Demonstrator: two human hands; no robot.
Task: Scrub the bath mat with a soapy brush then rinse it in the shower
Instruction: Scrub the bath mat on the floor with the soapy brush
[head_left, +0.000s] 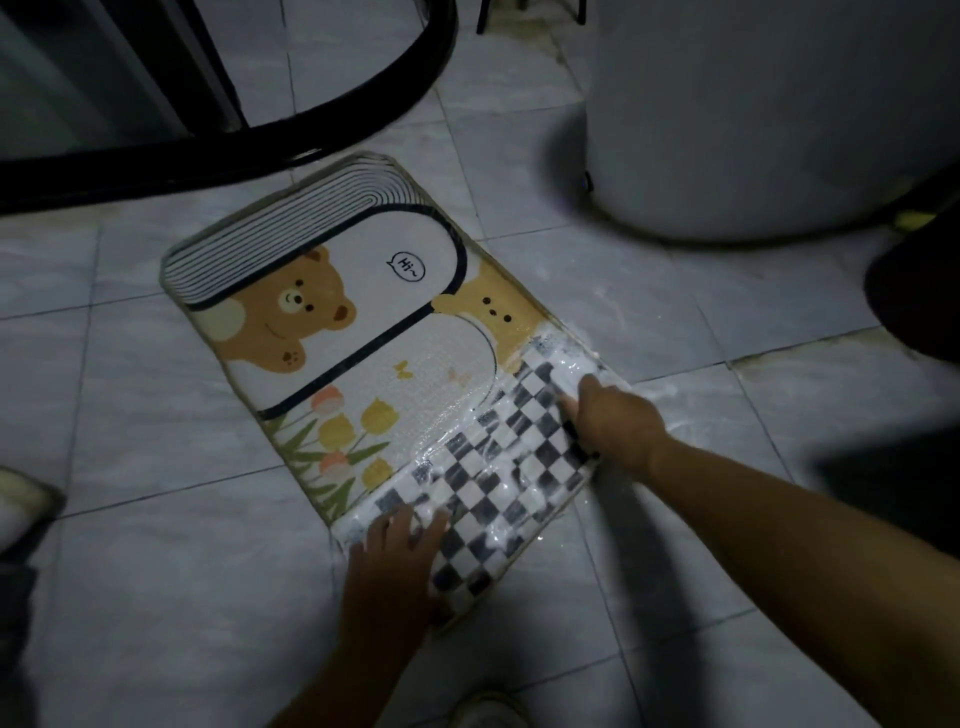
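A bath mat (363, 291) with bears, tulips and a black-and-white checked end lies flat on the tiled floor. White foam covers the checked end and the mat's near right part. My right hand (618, 421) grips a dark brush (574, 434) and holds it down on the checked area near the mat's right edge; most of the brush is hidden under the hand. My left hand (395, 561) lies flat, fingers spread, on the mat's near corner.
A curved black shower-enclosure base (291, 135) runs along the far left. A large white rounded fixture (769, 119) stands at the far right. A slipper (21, 504) lies at the left edge and a dark object (914, 291) at the right edge. Foam streaks the tiles right of the mat.
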